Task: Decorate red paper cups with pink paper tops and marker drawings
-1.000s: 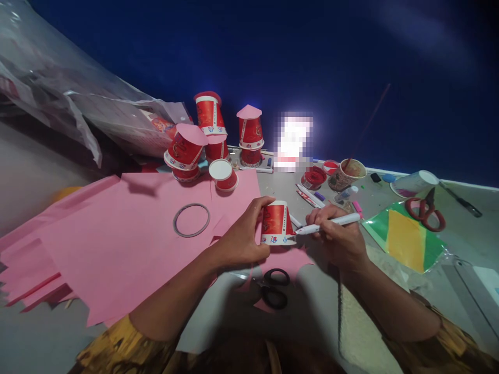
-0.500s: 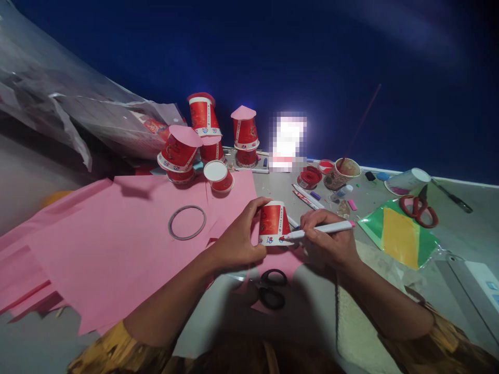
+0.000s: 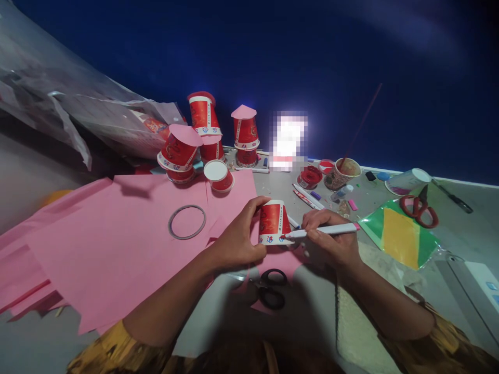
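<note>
Between the thumb and fingers of my left hand [image 3: 242, 234] is a red and white paper cup [image 3: 272, 221], held upside down with its white band low. Small blue and red marks dot that band. My right hand [image 3: 331, 236] grips a white marker pen [image 3: 331, 229] with a pink end, and its tip touches the cup's band at the right. Below the cup, black-handled scissors [image 3: 273, 288] lie on a pink paper scrap. To the left, a grey ring [image 3: 187, 222] rests on large pink paper sheets [image 3: 117, 244].
Decorated cups with pink paper tops [image 3: 180, 148] stand stacked at the back left, near a single white-topped cup [image 3: 219, 176]. At the right are a red paint pot [image 3: 310, 177], a cup with a brush [image 3: 343, 174], red-handled scissors [image 3: 419, 210] and a green-yellow packet [image 3: 401, 234].
The marker in my right hand has shifted very slightly, its tip still at the cup's lower band. My left hand and the cup stay almost still.
</note>
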Demonstrator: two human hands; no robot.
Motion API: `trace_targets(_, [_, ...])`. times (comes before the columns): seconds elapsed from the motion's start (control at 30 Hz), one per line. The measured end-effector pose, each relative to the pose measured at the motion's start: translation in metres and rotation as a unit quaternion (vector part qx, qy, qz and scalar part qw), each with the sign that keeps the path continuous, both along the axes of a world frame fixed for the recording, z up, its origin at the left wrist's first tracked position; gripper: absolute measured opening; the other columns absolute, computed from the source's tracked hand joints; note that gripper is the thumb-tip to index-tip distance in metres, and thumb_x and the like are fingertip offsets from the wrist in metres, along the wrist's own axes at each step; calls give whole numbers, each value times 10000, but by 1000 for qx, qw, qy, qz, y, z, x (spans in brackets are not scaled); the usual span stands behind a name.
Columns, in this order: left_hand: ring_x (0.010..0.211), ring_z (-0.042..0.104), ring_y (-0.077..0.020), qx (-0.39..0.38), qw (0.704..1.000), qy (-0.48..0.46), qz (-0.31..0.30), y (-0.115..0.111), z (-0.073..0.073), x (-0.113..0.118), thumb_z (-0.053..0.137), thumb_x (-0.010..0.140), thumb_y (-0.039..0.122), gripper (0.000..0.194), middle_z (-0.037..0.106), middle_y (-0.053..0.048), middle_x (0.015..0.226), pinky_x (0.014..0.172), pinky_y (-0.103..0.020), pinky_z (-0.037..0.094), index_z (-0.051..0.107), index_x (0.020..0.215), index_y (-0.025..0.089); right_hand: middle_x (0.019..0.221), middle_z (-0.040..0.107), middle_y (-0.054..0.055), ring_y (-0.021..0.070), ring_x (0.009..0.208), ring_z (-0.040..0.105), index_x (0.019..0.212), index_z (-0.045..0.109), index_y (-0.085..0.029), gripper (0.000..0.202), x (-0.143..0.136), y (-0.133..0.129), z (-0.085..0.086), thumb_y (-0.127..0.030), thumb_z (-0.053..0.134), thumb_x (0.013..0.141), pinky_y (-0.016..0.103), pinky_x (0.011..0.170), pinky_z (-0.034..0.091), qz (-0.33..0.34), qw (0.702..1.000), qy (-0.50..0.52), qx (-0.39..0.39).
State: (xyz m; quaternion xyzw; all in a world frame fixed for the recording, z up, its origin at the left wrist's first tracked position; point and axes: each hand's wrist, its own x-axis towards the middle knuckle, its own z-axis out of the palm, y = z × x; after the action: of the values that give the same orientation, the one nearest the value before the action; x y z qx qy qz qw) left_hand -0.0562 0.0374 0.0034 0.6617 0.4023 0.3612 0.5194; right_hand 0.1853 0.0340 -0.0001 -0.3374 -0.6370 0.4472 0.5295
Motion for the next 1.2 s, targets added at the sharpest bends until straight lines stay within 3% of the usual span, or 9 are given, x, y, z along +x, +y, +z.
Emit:
trace_targets(0.53, [1466,524,-344,1,1000,0,2,0,1,0,701,644,42,888,523,-132,1542,1264,-548,401,420,1461,245,720,697,-8,158,642,634,847,719,-238,106,-3,-1,4,-251,756,945,307,636,496,6,1000,-12,9])
trace_targets(0.8, [1477,519,-334,2,1000,-1,0,-1,1,0,711,658,19,898,520,-128,1562,1268,-539,403,416,1474,251,691,684,1,170,606,610,803,713,-236,187,-1,-1,0,-358,797,917,314,580,485,-37,999,18,-32])
trace_targets(1.2, [1502,490,-356,0,1000,11,1,-1,3,-1,735,674,40,893,487,-138,1599,1285,-552,376,420,1482,252,746,705,13,174,612,648,849,736,-244,154,-2,0,4,-365,815,902,310,565,523,6,999,26,-42])
